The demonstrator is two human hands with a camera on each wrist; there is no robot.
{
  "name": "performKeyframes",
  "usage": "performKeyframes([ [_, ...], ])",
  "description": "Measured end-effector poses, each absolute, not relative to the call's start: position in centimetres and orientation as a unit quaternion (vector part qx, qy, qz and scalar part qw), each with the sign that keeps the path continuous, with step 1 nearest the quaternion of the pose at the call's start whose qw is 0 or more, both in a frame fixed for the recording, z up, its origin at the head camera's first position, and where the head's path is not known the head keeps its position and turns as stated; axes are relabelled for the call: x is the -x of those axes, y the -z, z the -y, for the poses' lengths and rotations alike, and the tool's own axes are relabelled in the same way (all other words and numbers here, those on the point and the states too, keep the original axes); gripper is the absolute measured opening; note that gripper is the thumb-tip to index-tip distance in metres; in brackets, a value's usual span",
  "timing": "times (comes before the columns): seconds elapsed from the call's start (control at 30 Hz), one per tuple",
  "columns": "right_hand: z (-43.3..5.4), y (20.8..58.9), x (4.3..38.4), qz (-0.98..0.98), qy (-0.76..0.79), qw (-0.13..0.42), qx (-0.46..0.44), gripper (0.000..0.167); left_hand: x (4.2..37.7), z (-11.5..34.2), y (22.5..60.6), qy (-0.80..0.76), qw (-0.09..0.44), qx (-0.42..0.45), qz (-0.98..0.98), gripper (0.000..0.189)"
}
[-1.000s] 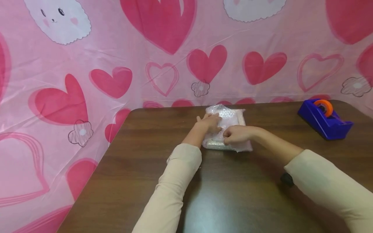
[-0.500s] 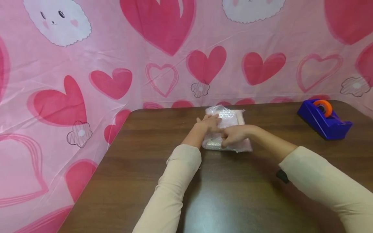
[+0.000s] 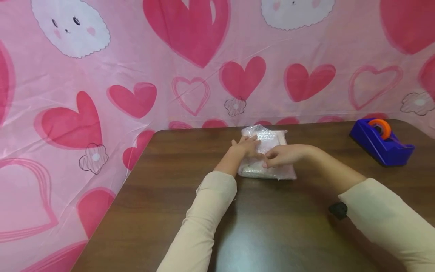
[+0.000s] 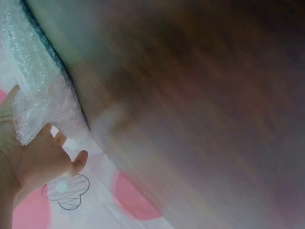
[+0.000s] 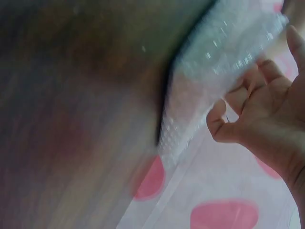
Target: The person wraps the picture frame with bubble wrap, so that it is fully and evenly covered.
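A flat package in clear bubble wrap (image 3: 258,172) lies near the back of the table, with a pale, frame-like edge showing at its right. My left hand (image 3: 245,147) rests on its left part, fingers spread. At the package's middle right, my right hand (image 3: 287,154) has its fingertips on the wrap, thumb toward me, close to the left fingers. In the left wrist view, the wrap (image 4: 45,95) covers part of the left hand (image 4: 40,162). The right wrist view shows the right hand (image 5: 264,112) with bent fingers beside the wrap's edge (image 5: 205,71).
A blue tape dispenser (image 3: 382,151) with an orange-cored roll (image 3: 382,128) stands at the table's back right. Behind the brown wooden table (image 3: 170,196) hangs a pink cloth (image 3: 190,41) printed with hearts. A dark object (image 3: 338,210) shows under the right sleeve.
My right hand shifted left toward the left hand, then back a little to the right with its thumb more apart. The left hand stays on the package.
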State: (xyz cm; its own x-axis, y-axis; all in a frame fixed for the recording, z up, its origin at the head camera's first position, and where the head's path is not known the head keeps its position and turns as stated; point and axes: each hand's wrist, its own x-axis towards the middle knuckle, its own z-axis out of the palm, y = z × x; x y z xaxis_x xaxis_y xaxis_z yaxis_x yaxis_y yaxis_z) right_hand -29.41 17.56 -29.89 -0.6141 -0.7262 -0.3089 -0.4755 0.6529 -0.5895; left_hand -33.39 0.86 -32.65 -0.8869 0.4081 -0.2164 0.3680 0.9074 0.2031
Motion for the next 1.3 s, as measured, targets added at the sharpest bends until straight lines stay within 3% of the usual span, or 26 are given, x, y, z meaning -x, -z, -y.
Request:
performKeyframes([
  [0.23, -19.4, 29.1, 29.8, -0.856, 0.306, 0.273, 0.314, 0.035, 33.3, -1.0, 32.7, -0.064, 0.121, -0.200, -0.970, 0.073],
  [0.53, -20.4, 31.7, 31.8, -0.843, 0.407, 0.167, 0.311, 0.040, 33.3, -1.3, 33.2, -0.069, 0.131, -0.191, -0.970, 0.073],
  [0.8, -19.5, 32.7, 33.3, -0.854, 0.396, 0.051, 0.334, 0.043, 33.1, -1.4, 32.9, -0.064, 0.127, -0.191, -0.971, 0.075],
  [1.3, -18.4, 34.1, 33.3, -0.905, 0.311, -0.005, 0.289, 0.050, 33.3, -1.2, 32.9, -0.064, 0.126, -0.189, -0.972, 0.074],
])
